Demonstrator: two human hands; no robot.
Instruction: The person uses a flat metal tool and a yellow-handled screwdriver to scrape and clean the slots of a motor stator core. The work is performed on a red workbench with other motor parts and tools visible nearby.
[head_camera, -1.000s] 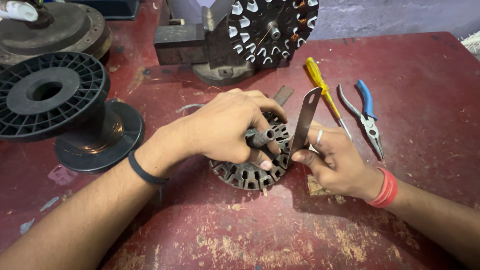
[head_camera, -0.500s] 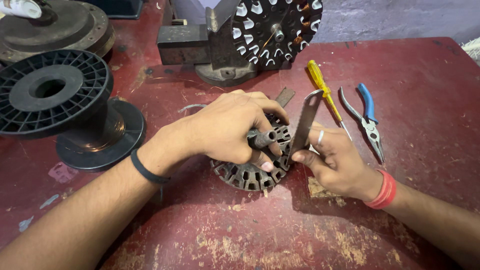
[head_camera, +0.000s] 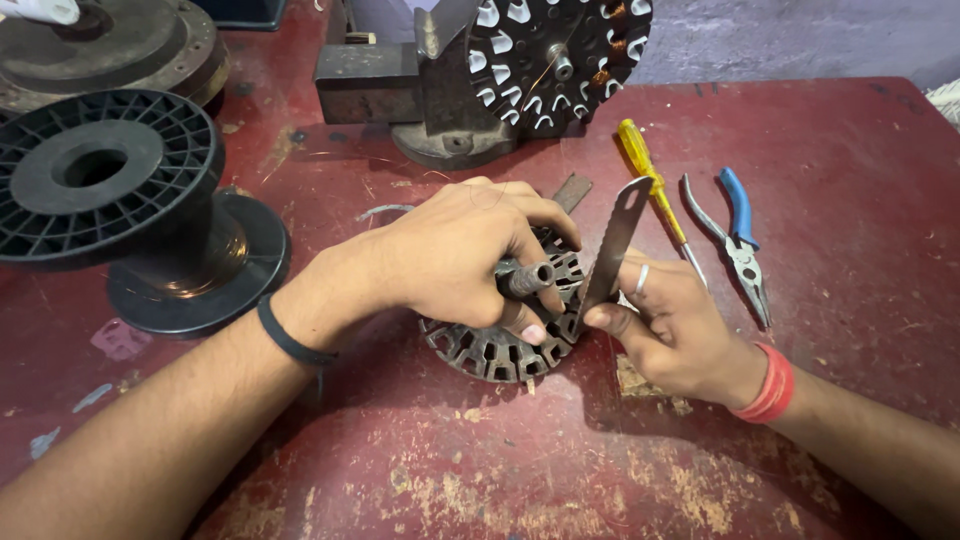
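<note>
Two hands worked a thin blade into a round slotted metal core.

The left hand (head_camera: 455, 255) gripped the core's (head_camera: 500, 345) shaft, fingers closed round it, pinning the core flat near the middle of the red bench (head_camera: 560, 460). The right hand (head_camera: 675, 325) pinched the blade (head_camera: 608, 250), tilted, its low end at a slot on the core's rim. It looked like slot cleaning; the next push would need small, careful moves. Close by on the right lay a screwdriver (head_camera: 650, 190) and pliers (head_camera: 738, 235). A spool (head_camera: 95, 180) crowded the left, a vise (head_camera: 430, 85) the back.

Head view, steeply down (close)
</note>
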